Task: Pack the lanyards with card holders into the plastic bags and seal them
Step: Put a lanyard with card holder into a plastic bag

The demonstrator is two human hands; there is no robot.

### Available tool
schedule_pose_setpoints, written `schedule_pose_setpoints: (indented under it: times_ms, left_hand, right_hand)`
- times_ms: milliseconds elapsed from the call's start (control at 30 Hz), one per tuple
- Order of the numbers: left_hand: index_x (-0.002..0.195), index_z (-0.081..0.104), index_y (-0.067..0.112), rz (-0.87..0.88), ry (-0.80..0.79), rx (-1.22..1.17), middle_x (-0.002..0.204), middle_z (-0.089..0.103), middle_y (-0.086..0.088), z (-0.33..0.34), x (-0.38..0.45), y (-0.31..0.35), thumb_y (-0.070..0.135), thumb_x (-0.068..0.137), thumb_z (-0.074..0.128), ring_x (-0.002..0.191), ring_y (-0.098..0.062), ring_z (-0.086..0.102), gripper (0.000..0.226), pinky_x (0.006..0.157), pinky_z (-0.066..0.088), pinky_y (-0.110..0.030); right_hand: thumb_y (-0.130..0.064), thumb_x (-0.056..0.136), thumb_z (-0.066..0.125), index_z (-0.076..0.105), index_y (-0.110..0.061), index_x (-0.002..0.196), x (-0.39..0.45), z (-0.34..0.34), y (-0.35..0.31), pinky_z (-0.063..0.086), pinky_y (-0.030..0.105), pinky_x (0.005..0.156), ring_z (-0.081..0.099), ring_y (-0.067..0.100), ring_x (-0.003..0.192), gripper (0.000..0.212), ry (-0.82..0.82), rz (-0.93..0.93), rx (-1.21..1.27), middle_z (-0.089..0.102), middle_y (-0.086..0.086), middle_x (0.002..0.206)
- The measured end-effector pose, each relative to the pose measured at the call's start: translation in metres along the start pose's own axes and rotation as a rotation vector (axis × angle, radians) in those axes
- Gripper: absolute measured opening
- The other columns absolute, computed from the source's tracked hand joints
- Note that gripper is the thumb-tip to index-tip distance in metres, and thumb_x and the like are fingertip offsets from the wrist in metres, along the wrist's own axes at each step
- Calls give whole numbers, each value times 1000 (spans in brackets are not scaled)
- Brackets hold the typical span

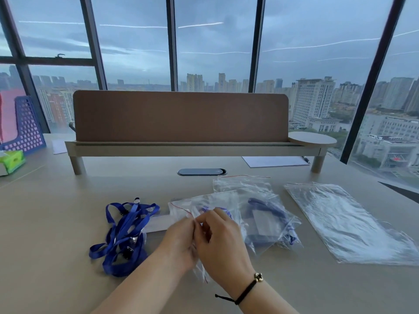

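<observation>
Fingers (pixel 199 223) pinch plastic bag (pixel 204 202) lengthwise toward person

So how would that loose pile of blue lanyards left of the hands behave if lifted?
The lanyards are probably floppy: the straps lie in slack, tangled loops. Lifting one would likely drag others along. The clips look small, so the pile is probably light and unlikely to roll.
</observation>
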State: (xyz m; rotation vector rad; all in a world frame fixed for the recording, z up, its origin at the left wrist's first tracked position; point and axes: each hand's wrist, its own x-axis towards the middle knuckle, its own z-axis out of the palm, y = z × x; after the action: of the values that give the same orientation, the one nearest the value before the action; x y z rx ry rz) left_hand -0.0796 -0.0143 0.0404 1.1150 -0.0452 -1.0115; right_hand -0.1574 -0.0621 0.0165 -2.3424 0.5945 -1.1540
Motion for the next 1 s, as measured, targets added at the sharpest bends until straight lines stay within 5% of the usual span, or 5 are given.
schedule_pose_setpoints:
  times_ms: [333, 433, 533, 800, 1000]
  left_hand:
    - [72, 58, -6, -125, -199, 116, 48, 55, -12, 9, -2, 5, 5, 99, 29, 36, -17, 56, 41, 37, 44, -18]
    - [130, 53, -7, -114, -188, 215, 106, 70, -17, -9, 2, 19, 4, 99, 45, 91, -23, 71, 33, 80, 58, -34]
    - [139, 47, -4, -39, -188, 350, 134, 63, -16, -38, 2, 26, 8, 98, 57, 128, -25, 57, 43, 113, 42, -42]
    - [110, 72, 24, 475, 97, 1024, 94, 75, 7, -72, -24, 21, 26, 90, 71, 82, -10, 72, 20, 77, 59, -27]
    - [79, 71, 31, 591, 94, 1144, 51, 46, 13, -64, -57, -3, 57, 81, 70, 46, -3, 42, 27, 50, 32, -17]
  right_hand:
    - [-26, 90, 59, 66, -22, 85, 4, -10, 7, 48, 22, 69, 55, 8, 76, 9, -9, 109, 31, 57, -12, 83]
    - [-21, 89, 61, 66, -21, 83, 6, -12, 8, 47, 17, 66, 58, 7, 74, 8, 27, 179, 94, 62, -10, 79]
    - [-17, 87, 63, 63, -24, 76, 7, -15, 7, 47, 14, 61, 60, 6, 68, 13, 45, 204, 130, 64, -11, 72]
    - [-12, 90, 62, 61, -24, 88, 4, -16, -2, 55, 21, 54, 65, 10, 53, 12, -67, 309, 286, 67, -2, 63]
    - [0, 90, 58, 55, -17, 107, 10, -14, -20, 62, 40, 59, 70, 22, 52, 24, -112, 494, 558, 67, 14, 74]
